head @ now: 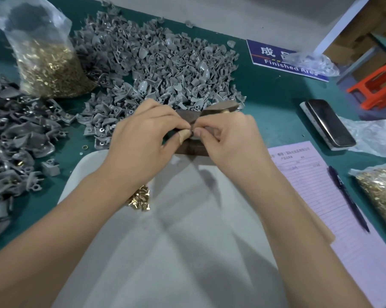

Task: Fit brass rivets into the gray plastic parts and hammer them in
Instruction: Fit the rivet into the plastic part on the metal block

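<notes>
My left hand and my right hand meet fingertip to fingertip over a dark block at the table's middle. Both pinch a small gray plastic part, mostly hidden by my fingers. A brass piece shows just behind my right hand. A little heap of loose brass rivets lies on the white cloth under my left forearm. A big pile of gray plastic parts spreads behind my hands.
A clear bag of brass rivets stands at the back left, another bag of rivets at the right edge. Darker parts are heaped at the left. A phone, a pink form, a pen and a blue sign lie to the right.
</notes>
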Available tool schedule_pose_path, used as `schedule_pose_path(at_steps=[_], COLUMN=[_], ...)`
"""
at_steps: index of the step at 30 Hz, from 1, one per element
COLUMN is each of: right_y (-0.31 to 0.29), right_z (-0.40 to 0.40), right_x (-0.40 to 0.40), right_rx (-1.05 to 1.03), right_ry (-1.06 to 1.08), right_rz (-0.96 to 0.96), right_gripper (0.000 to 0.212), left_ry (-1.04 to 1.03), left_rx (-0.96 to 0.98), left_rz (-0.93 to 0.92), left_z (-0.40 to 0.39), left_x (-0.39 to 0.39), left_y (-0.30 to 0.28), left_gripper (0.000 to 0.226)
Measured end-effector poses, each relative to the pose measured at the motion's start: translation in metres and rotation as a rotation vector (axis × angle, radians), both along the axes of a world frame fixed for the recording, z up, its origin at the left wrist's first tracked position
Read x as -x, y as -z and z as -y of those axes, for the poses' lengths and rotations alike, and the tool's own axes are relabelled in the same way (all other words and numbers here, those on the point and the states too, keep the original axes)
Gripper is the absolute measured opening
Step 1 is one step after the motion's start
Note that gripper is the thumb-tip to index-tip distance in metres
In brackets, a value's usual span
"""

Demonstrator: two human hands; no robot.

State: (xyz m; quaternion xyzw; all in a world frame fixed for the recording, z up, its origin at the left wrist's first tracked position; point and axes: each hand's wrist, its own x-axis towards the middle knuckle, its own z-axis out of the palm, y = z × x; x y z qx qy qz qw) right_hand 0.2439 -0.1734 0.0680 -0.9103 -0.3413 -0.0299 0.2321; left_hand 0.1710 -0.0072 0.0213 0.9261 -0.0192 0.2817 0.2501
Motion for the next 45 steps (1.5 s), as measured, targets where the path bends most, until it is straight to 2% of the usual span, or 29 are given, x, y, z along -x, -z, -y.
schedule_pose_path(at_steps=[4, 11, 13, 16, 18, 20, 22, 25, 27, 29, 32, 35, 40, 42, 45], right_y=[0.01, 0.004, 0.004, 0.003, 0.005, 0.009, 0.009, 0.001, -0.005, -0.01, -0.012, -0.011, -0.015, -0.011, -0.009], right_z=[0.003, 0.0, 0.002, 0.016, 0.03, 0.042, 0.047, 0.052, 0.057, 0.062, 0.064, 0.067, 0.065, 0.059, 0.056], right_x=[0.003, 0.002, 0.003, 0.004, 0.007, 0.009, 0.011, 0.016, 0.019, 0.024, 0.036, 0.048, 0.056, 0.061, 0.063], right_rx=[-0.117, -0.038, -0.04, -0.107, 0.064, 0.244, 0.266, 0.292, 0.176, -0.002, -0.06, -0.072, -0.211, -0.195, -0.026], right_ry=[0.018, 0.025, 0.03, 0.206, 0.39, 0.443, 0.447, 0.49, 0.443, 0.375, 0.277, 0.249, 0.305, 0.294, 0.244], right_rz=[-0.008, -0.021, -0.015, 0.118, 0.194, 0.138, 0.035, 0.055, 0.012, -0.11, -0.209, -0.178, -0.052, -0.067, -0.124], right_gripper=[0.013, 0.009, 0.012, 0.023, 0.034, 0.034, 0.033, 0.035, 0.037, 0.038, 0.025, 0.029, 0.038, 0.04, 0.035], left_ry=[-0.008, 0.036, 0.023, -0.008, -0.017, -0.022, -0.024, -0.034, -0.035, -0.033, -0.04, -0.04, -0.035, -0.029, -0.027], left_rx=[-0.019, 0.133, 0.127, 0.108, 0.099, 0.095, 0.113, 0.154, 0.16, 0.15, 0.133, 0.097, 0.046, 0.02, 0.008], left_rz=[-0.003, -0.062, -0.051, -0.029, -0.021, -0.016, -0.014, -0.021, -0.034, -0.054, -0.082, -0.08, -0.06, -0.047, -0.032], left_z=[0.0, -0.001, -0.001, 0.0, 0.0, 0.0, 0.0, 0.0, 0.0, 0.001, 0.002, 0.002, 0.002, 0.002, 0.001], left_x=[0.0, -0.001, -0.002, -0.003, -0.003, -0.003, -0.003, -0.002, -0.002, -0.002, -0.001, 0.0, 0.0, -0.001, 0.0], left_y=[0.0, 0.005, 0.005, 0.006, 0.006, 0.007, 0.007, 0.007, 0.004, 0.001, -0.003, -0.006, -0.008, -0.008, -0.008], left_gripper=[0.021, 0.021, 0.017, 0.011, 0.011, 0.013, 0.013, 0.012, 0.01, 0.007, 0.007, 0.012, 0.016, 0.018, 0.017])
